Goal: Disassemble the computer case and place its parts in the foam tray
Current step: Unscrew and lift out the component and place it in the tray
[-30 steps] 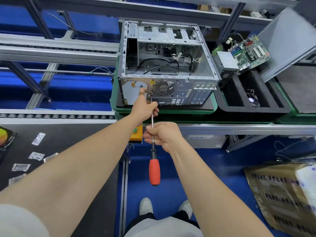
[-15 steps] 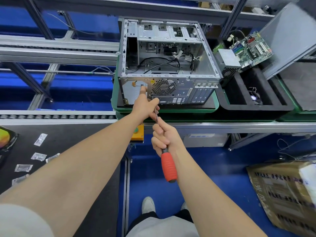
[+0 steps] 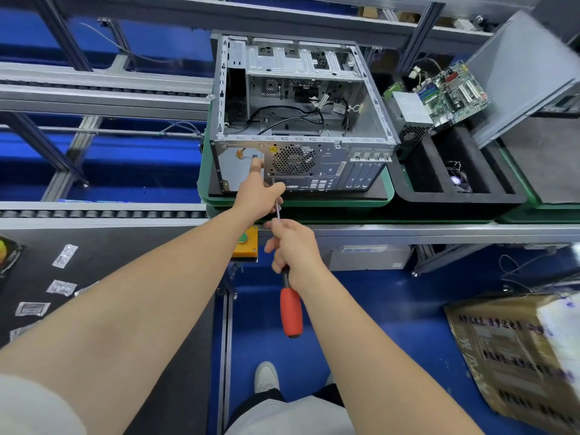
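- Computer case (image 3: 295, 127) is sitting on a green pallet (image 3: 389, 191) on the conveyor line, its open side facing up and its rear panel facing the person.
- Black cables are lying loose inside the chassis, and the round fan grille (image 3: 293, 159) is showing on the rear panel.
- Left hand (image 3: 259, 193) is reaching out to that panel, index fingertip touching the metal just left of the grille, while the thumb and curled fingers are pinching the shaft of the screwdriver (image 3: 291, 312).
- Right hand (image 3: 293, 246) is gripping the same tool lower down, fingers wrapped where the shaft meets the handle, with the red handle sticking out below the wrist.
- The tip is meeting the rear panel at the lower left of the grille; whether it is seated in a screw is too small to tell.
- Just right of the case, the black foam tray (image 3: 464, 196) is holding a power supply (image 3: 411, 111) and a motherboard (image 3: 452, 92), both tilted at the far end, and a small fan (image 3: 456, 180) in a near compartment.
- A grey side panel (image 3: 527, 73) is leaning beyond the tray.
- A cardboard box (image 3: 518, 350) is resting on the blue floor at right, and small packets (image 3: 64, 255) are lying on the black belt at left.
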